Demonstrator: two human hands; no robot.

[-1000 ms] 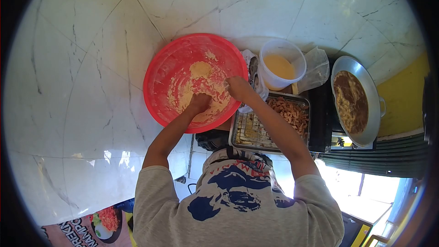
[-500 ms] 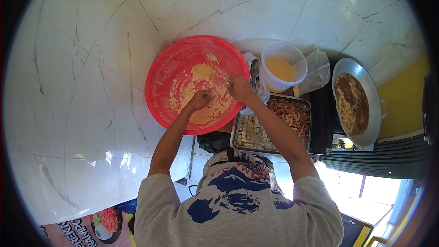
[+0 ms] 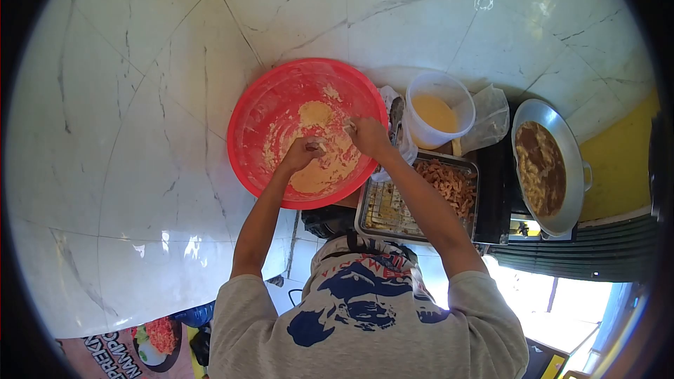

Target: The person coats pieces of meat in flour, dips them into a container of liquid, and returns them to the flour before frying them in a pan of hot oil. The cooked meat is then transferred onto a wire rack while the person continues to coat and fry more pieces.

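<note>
A large red basin holds pale, crumbly flour spread over its bottom, with a rounded mound near the middle. My left hand is over the basin, fingers curled together around a small pale piece that shows at the fingertips. To its right, my right hand is above the basin's right side with its fingers pinched; a bit of something pale shows at the fingertips, too small to name. The two hands are apart.
Right of the basin are a clear tub of yellowish liquid, a plastic bag and a metal tray with a rack and browned pieces. Farther right, a wide pan of foaming brown oil sits on a stove. Tiled wall surrounds the left.
The view has shifted slightly. My left hand has turned a little, and a pale piece now shows more clearly at its fingertips. My right hand stays almost in place.
</note>
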